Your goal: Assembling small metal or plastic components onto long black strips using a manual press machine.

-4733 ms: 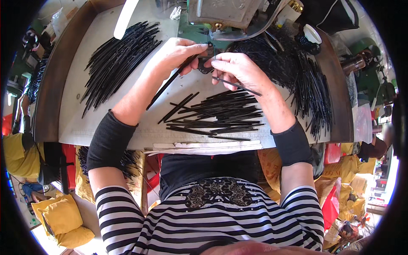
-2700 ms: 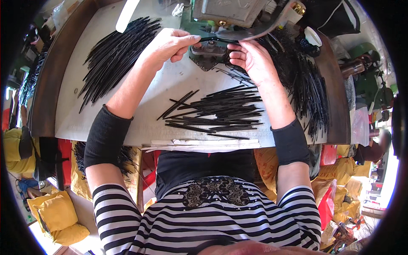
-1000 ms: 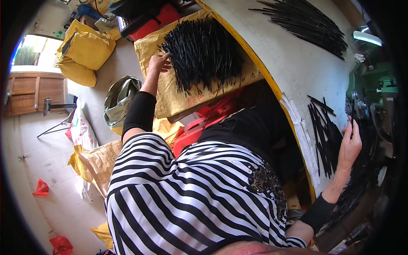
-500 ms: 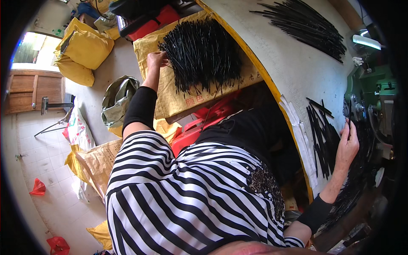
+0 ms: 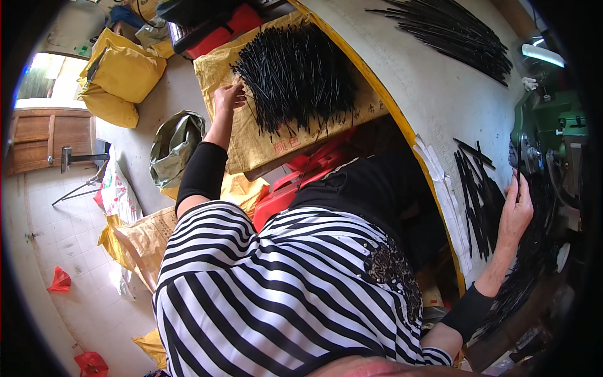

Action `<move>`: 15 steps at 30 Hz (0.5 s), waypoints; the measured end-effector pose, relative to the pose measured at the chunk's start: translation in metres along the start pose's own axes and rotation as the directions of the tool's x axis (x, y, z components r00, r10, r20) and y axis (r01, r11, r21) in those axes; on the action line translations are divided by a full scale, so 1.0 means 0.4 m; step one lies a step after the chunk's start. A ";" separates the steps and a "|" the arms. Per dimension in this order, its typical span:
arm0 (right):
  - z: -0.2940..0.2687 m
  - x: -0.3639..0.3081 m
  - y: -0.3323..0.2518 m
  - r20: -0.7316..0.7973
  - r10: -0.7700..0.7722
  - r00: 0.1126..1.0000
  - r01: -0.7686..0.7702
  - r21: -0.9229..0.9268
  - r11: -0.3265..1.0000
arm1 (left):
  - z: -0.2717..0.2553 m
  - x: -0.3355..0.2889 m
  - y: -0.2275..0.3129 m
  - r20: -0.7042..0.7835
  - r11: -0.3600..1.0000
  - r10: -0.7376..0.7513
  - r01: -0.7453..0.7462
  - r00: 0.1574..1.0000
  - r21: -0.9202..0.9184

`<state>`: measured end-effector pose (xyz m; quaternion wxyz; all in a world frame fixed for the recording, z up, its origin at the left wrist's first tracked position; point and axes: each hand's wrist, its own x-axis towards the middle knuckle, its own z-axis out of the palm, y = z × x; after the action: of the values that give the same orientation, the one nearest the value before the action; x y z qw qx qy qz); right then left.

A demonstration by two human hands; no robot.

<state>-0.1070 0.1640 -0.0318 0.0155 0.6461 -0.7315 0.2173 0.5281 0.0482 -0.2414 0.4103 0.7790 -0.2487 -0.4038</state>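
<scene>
My left hand (image 5: pixel 228 98) is at the left edge of a thick heap of thin black strips (image 5: pixel 298 78), which lies on a yellow woven sack (image 5: pixel 210 69). Its fingers are drawn together; what they hold, if anything, is too small to make out. At the far right, my right hand (image 5: pixel 516 210) pinches a slim black strip (image 5: pixel 519 156) between thumb and fingers, its end pointing up beside the green machine (image 5: pixel 534 135). Just left of that hand, several flat black strips (image 5: pixel 476 201) lie loosely on the pale worktop (image 5: pixel 433 107).
More long black strips (image 5: pixel 449 31) are spread at the worktop's far end. A yellow edge (image 5: pixel 377 81) borders the worktop, with white strips (image 5: pixel 441 201) along it. A red stool (image 5: pixel 276 201) shows beside me. Yellow sacks (image 5: pixel 129 69) and an open grey-green bag (image 5: pixel 176 144) stand on the left.
My left hand has moved slightly down and left at the heap's edge. My right hand stays by the machine with the black strip, barely shifted.
</scene>
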 end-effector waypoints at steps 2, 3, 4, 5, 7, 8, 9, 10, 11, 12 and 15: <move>0.001 0.001 0.000 -0.004 0.008 1.000 -0.008 0.007 1.000 | 0.011 -0.022 0.016 0.103 0.999 0.029 -0.025 0.994 -0.039; 0.000 0.001 -0.002 -0.005 0.005 1.000 -0.005 0.006 1.000 | 0.019 -0.043 0.028 0.102 0.999 0.029 -0.025 0.994 -0.042; -0.001 -0.001 -0.003 -0.009 0.002 1.000 -0.002 0.008 1.000 | 0.033 -0.063 0.041 0.102 0.993 0.025 -0.012 0.994 -0.121; -0.003 -0.002 -0.005 -0.013 -0.001 1.000 0.001 0.010 1.000 | 0.043 -0.072 0.046 0.103 0.980 0.021 0.001 0.994 -0.201; 0.004 -0.001 -0.001 -0.010 -0.004 1.000 0.004 0.028 1.000 | 0.047 -0.054 0.037 0.103 0.990 0.016 -0.001 0.995 -0.144; 0.006 0.000 0.001 -0.011 -0.011 1.000 0.011 0.042 0.999 | 0.044 -0.037 0.032 0.091 0.992 0.019 -0.007 0.996 -0.129; 0.004 -0.002 -0.002 -0.015 -0.012 1.000 0.013 0.038 0.999 | 0.047 -0.033 0.034 0.085 0.992 0.026 -0.015 0.996 -0.124; 0.002 -0.005 -0.005 -0.010 -0.009 1.000 0.010 0.034 0.999 | 0.050 -0.031 0.035 0.094 0.986 0.013 0.003 0.995 -0.167; 0.000 -0.007 -0.006 -0.003 -0.006 1.000 0.007 0.030 1.000 | 0.048 -0.032 0.032 0.096 0.986 0.015 0.001 0.995 -0.169; -0.001 -0.005 -0.007 -0.011 -0.008 1.000 0.008 0.030 1.000 | 0.045 -0.034 0.038 0.093 0.985 -0.009 0.025 0.996 -0.172; 0.001 -0.006 -0.005 -0.011 -0.024 1.000 0.025 0.014 1.000 | 0.041 -0.007 0.052 0.076 0.981 -0.035 0.049 0.997 -0.185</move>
<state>-0.1045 0.1660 -0.0323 0.0175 0.6539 -0.7218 0.2259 0.5116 0.0318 -0.2281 0.4638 0.7269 -0.2079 -0.4617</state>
